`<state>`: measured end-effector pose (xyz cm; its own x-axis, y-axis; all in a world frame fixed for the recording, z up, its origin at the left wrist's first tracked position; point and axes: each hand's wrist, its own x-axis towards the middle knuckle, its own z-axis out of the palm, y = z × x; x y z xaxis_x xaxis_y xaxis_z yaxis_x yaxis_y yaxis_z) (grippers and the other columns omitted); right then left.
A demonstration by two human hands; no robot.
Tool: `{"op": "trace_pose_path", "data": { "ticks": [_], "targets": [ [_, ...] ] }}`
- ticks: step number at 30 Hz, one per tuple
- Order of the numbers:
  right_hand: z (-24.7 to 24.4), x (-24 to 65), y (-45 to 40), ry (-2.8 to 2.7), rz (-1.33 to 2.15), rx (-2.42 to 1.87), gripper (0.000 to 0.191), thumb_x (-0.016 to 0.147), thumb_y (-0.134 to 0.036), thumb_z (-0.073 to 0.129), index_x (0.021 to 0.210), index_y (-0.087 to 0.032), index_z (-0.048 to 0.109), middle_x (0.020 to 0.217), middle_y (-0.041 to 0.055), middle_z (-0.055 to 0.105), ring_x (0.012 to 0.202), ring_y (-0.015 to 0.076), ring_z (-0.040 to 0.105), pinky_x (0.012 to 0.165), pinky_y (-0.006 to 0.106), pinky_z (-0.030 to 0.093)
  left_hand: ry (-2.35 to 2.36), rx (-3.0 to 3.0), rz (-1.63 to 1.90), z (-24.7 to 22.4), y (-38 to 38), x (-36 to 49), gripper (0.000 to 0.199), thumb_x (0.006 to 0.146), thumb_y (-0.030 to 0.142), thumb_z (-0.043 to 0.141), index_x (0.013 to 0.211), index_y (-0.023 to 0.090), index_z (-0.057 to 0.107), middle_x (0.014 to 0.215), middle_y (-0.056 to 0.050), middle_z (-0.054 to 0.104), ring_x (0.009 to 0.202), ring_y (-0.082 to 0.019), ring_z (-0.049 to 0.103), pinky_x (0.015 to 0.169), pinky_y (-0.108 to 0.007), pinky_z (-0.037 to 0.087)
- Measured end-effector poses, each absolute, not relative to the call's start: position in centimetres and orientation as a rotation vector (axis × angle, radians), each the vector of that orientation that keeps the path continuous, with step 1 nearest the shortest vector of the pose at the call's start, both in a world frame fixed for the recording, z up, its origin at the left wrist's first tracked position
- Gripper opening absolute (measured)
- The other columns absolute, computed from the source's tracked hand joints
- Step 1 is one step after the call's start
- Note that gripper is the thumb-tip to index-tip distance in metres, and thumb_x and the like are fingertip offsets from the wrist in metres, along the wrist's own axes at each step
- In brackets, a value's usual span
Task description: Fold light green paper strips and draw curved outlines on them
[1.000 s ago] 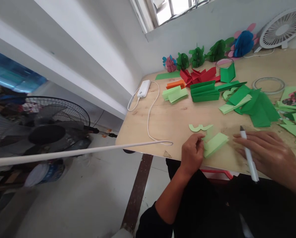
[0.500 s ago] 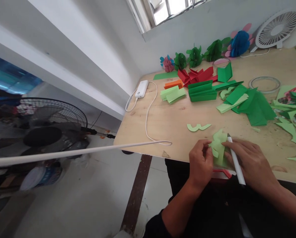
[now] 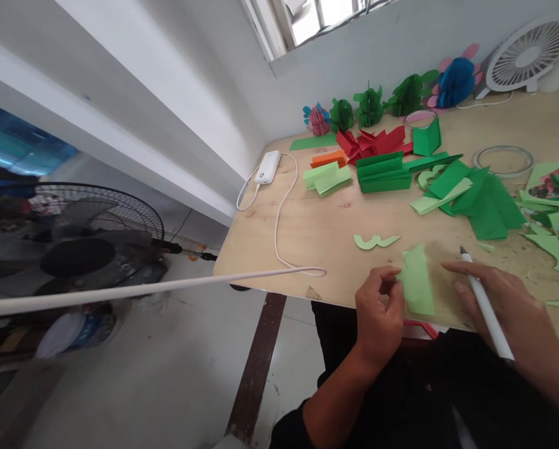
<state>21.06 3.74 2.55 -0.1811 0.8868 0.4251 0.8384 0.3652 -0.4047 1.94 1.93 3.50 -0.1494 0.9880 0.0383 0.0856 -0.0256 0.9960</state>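
My left hand [image 3: 381, 302] is closed, with thumb and fingertips pinching the left edge of a light green paper piece [image 3: 418, 284] near the table's front edge. The paper stands slightly off the table and has an uneven top. To its right, my right hand [image 3: 508, 305] holds a white pen [image 3: 488, 308] between thumb and fingers, dark tip pointing up and away from me. That hand is apart from the paper, index finger stretched toward it. A small wavy light green cutout [image 3: 376, 242] lies beyond my left hand.
Folded green papers [image 3: 385, 171], red papers [image 3: 377, 144] and light green scraps [image 3: 558, 249] lie across the wooden table [image 3: 307, 218]. Paper honeycomb figures [image 3: 369, 107] and a small white fan [image 3: 528, 57] line the wall. A white power bank [image 3: 270, 167] trails a cable [image 3: 279, 218].
My right hand has moved right with the pen, off the light green paper. The wavy outline seen on the paper earlier no longer shows. My left hand stays at its left edge.
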Motion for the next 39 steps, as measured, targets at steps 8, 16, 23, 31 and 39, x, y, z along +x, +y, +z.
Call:
{"op": "trace_pose_path", "data": {
  "ticks": [8, 16, 23, 31, 39],
  "targets": [
    [4.7, 19.6, 2.4, -1.869, 0.241, -1.612, 0.04, 0.09, -0.06, 0.045, 0.106, -0.029, 0.065, 0.099, 0.0058, 0.075, 0.076, 0.0221, 0.069, 0.057, 0.035, 0.044, 1.471, 1.594, 1.42, 3.7, 0.9, 2.7, 0.025, 0.09, 0.012, 0.053, 0.113, 0.019, 0.061, 0.091, -0.003, 0.069, 0.077, -0.012, 0.066, 0.07, -0.022, 0.055],
    [3.5, 18.2, 2.7, -1.872, 0.348, -1.51, 0.034, 0.09, -0.054, 0.05, 0.105, -0.027, 0.064, 0.095, 0.0043, 0.076, 0.078, 0.02, 0.07, 0.062, 0.033, 0.049, 1.762, 2.303, 1.438, 2.9, 1.6, 3.5, 0.02, 0.095, 0.01, 0.045, 0.109, 0.015, 0.058, 0.071, -0.001, 0.061, 0.063, -0.016, 0.055, 0.057, -0.028, 0.044],
    [2.1, 19.0, 3.0, -1.889, 0.344, -1.564, 0.043, 0.089, -0.059, 0.047, 0.106, -0.023, 0.065, 0.096, 0.0077, 0.075, 0.084, 0.0237, 0.07, 0.071, 0.038, 0.052, 1.792, 2.43, 1.19, 1.8, 2.2, 4.9, 0.022, 0.099, 0.019, 0.041, 0.109, 0.015, 0.06, 0.068, -0.001, 0.06, 0.061, -0.019, 0.052, 0.056, -0.033, 0.04],
    [1.2, 19.9, 2.8, -1.924, 0.29, -1.608, 0.042, 0.089, -0.058, 0.046, 0.105, -0.024, 0.066, 0.095, 0.008, 0.075, 0.088, 0.0252, 0.069, 0.073, 0.04, 0.052, 1.636, 2.35, 0.96, 1.6, 1.5, 4.8, 0.027, 0.09, 0.028, 0.061, 0.114, 0.016, 0.06, 0.084, -0.002, 0.069, 0.075, -0.02, 0.06, 0.067, -0.035, 0.047],
    [1.1, 19.9, 2.7, -1.953, 0.223, -1.563, 0.035, 0.09, -0.053, 0.049, 0.106, -0.026, 0.065, 0.098, 0.0068, 0.073, 0.092, 0.0248, 0.068, 0.078, 0.04, 0.052, 1.638, 2.189, 1.055, 1.3, 1.7, 0.8, 0.022, 0.088, 0.023, 0.064, 0.109, 0.018, 0.063, 0.101, -0.006, 0.072, 0.099, -0.023, 0.061, 0.086, -0.039, 0.05]
  ]
}}
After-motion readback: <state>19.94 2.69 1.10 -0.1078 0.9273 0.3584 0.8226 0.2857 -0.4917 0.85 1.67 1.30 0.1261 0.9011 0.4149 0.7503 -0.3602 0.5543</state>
